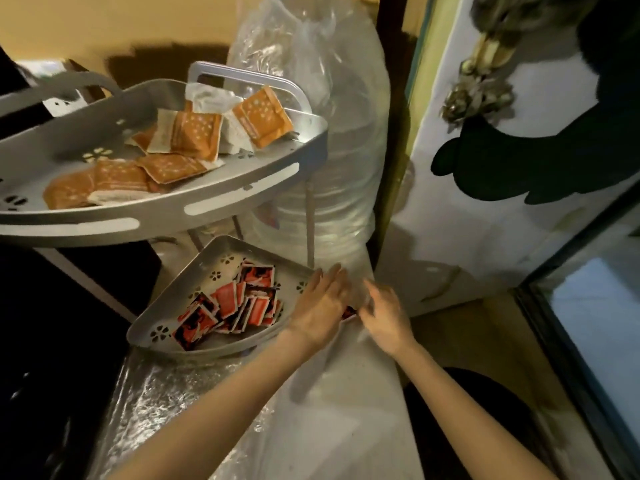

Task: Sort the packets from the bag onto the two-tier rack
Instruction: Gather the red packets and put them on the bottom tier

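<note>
A grey two-tier rack stands at the left. Its top tier (242,174) holds several orange and white packets (194,136). Its bottom tier (214,252) holds a heap of red and black packets (228,310). A clear plastic bag (346,358) lies flat on the counter at the bottom tier's right corner. My left hand (320,304) rests on the bag with its fingers fairly straight. My right hand (386,315) lies beside it on the bag, blurred. One red packet (349,312) peeks out between the two hands; who holds it is unclear.
A tall stack of clear plastic containers (332,168) wrapped in film stands right behind the rack. A white patterned panel (485,220) rises at the right, with a glass-fronted surface (595,323) beyond. Crinkled foil (156,403) covers the counter in front of the rack. Dark surface at left.
</note>
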`<state>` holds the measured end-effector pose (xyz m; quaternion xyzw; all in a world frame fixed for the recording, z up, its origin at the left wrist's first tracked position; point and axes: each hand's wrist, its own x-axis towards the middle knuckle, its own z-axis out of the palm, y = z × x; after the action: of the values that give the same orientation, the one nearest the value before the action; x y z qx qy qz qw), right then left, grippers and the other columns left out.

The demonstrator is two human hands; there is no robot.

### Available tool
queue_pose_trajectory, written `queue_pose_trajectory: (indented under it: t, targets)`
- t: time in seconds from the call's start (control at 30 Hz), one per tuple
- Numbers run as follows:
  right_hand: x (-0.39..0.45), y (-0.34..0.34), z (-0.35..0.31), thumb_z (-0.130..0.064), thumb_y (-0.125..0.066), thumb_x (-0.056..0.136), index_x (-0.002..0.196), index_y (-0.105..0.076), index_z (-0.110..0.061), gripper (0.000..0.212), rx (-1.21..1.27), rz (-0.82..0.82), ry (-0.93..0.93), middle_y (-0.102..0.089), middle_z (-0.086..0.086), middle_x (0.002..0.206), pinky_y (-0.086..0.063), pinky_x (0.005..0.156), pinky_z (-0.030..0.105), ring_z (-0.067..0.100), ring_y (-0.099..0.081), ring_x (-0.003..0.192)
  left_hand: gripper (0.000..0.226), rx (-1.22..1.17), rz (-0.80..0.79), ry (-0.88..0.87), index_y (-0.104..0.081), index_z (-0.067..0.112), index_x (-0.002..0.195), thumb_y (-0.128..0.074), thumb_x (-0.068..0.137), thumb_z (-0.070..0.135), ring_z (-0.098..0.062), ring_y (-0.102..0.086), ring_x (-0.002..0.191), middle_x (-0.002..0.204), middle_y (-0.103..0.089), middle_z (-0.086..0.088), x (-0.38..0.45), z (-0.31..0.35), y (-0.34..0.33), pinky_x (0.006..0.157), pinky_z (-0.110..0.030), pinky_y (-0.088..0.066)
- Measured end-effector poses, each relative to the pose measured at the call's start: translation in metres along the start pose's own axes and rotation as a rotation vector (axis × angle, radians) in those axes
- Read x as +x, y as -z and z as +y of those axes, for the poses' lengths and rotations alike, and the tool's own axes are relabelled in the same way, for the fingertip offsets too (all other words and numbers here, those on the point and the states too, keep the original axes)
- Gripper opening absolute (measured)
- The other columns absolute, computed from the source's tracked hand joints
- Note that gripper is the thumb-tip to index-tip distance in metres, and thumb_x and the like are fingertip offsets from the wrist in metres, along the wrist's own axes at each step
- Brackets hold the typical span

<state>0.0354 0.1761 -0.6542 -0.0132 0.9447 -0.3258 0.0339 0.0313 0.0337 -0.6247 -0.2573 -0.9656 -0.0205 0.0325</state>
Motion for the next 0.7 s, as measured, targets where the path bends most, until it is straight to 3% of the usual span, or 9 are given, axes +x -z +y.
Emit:
queue_pose_trajectory:
  t: [0.07, 0.13, 0.2, 0.27, 0.37, 0.43, 0.5, 0.6, 0.7]
  targets:
    - [0.007, -0.006, 0.003, -0.022, -0.048, 0.091, 0.143, -0.027, -0.013, 0.057, -0.102, -0.051, -0.008, -0.036, 0.008, 0.148, -0.026, 0.110, 0.036, 0.023, -0.027, 0.138, 0.048, 0.076, -0.038, -0.056, -0.043, 0.007, 0.133, -0.053, 0.087, 0.009, -0.030, -0.024, 0.140, 0.147, -0.035, -0.018, 0.007, -0.005, -0.007, 0.114, -0.044, -0.012]
    - [0.011, -0.011, 0.005, -0.025, -0.045, 0.091, 0.144, -0.026, -0.013, 0.057, -0.171, -0.072, -0.008, -0.028, 0.005, 0.153, -0.023, 0.111, 0.037, 0.020, -0.020, 0.141, 0.048, 0.119, -0.101, -0.080, -0.062, 0.009, 0.116, -0.073, 0.070, 0.017, -0.030, -0.049, 0.125, 0.125, -0.060, -0.017, 0.012, -0.009, -0.013, 0.106, -0.048, -0.031]
    - [0.012, -0.013, 0.007, -0.026, -0.046, 0.091, 0.140, -0.035, -0.013, 0.052, -0.184, -0.047, 0.034, -0.035, 0.006, 0.149, -0.028, 0.108, 0.038, 0.021, -0.027, 0.139, 0.048, 0.162, -0.117, -0.092, -0.070, 0.012, 0.102, -0.081, 0.057, 0.024, -0.028, -0.061, 0.110, 0.105, -0.071, -0.012, 0.017, -0.014, -0.016, 0.099, -0.049, -0.039]
    - [0.011, -0.013, 0.006, -0.026, -0.048, 0.088, 0.129, -0.051, -0.013, 0.043, -0.184, 0.006, 0.081, -0.050, 0.008, 0.137, -0.036, 0.099, 0.039, 0.026, -0.040, 0.130, 0.044, 0.156, -0.111, -0.091, -0.062, 0.009, 0.115, -0.069, 0.073, 0.018, -0.030, -0.050, 0.123, 0.118, -0.065, -0.012, 0.017, -0.016, -0.016, 0.110, -0.049, -0.023]
    - [0.008, -0.013, 0.003, -0.028, -0.050, 0.077, 0.106, -0.067, -0.011, 0.038, -0.156, 0.091, 0.107, -0.068, 0.014, 0.108, -0.044, 0.084, 0.041, 0.036, -0.058, 0.103, 0.044, 0.190, -0.146, -0.085, -0.035, 0.004, 0.137, -0.038, 0.093, 0.009, -0.031, -0.016, 0.141, 0.146, -0.037, -0.016, 0.019, -0.017, -0.016, 0.117, -0.044, 0.001]
    - [0.004, -0.012, 0.001, -0.033, -0.044, 0.076, 0.100, -0.069, -0.010, 0.042, -0.169, 0.100, 0.089, -0.069, 0.016, 0.098, -0.047, 0.077, 0.040, 0.039, -0.060, 0.089, 0.043, 0.210, -0.128, -0.127, -0.037, 0.002, 0.135, -0.036, 0.093, 0.008, -0.032, -0.018, 0.140, 0.145, -0.037, -0.018, 0.019, -0.016, -0.014, 0.118, -0.043, -0.003]
    - [0.001, -0.011, 0.002, -0.036, -0.039, 0.074, 0.092, -0.069, -0.007, 0.046, -0.189, 0.112, 0.078, -0.067, 0.016, 0.091, -0.048, 0.070, 0.039, 0.038, -0.062, 0.078, 0.038, 0.194, -0.125, -0.190, -0.052, 0.003, 0.124, -0.044, 0.088, 0.006, -0.033, -0.033, 0.132, 0.135, -0.050, -0.017, 0.018, -0.019, -0.015, 0.116, -0.041, -0.014]
    - [-0.006, -0.003, -0.007, -0.024, -0.049, 0.083, 0.096, -0.065, -0.005, 0.028, -0.234, 0.103, 0.075, -0.058, 0.014, 0.107, -0.044, 0.072, 0.037, 0.037, -0.060, 0.083, 0.023, 0.144, -0.094, -0.264, -0.071, 0.007, 0.092, -0.064, 0.071, 0.003, -0.031, -0.062, 0.099, 0.096, -0.072, -0.012, 0.012, -0.023, -0.010, 0.092, -0.037, -0.047]
    - [-0.009, 0.002, -0.011, -0.013, -0.048, 0.089, 0.105, -0.062, -0.003, 0.023, -0.146, 0.038, 0.072, -0.050, 0.011, 0.121, -0.043, 0.084, 0.034, 0.030, -0.057, 0.099, 0.018, 0.126, -0.035, -0.319, -0.073, 0.018, 0.075, -0.077, 0.058, 0.011, -0.019, -0.068, 0.073, 0.072, -0.073, 0.001, 0.007, -0.023, -0.003, 0.067, -0.026, -0.054]
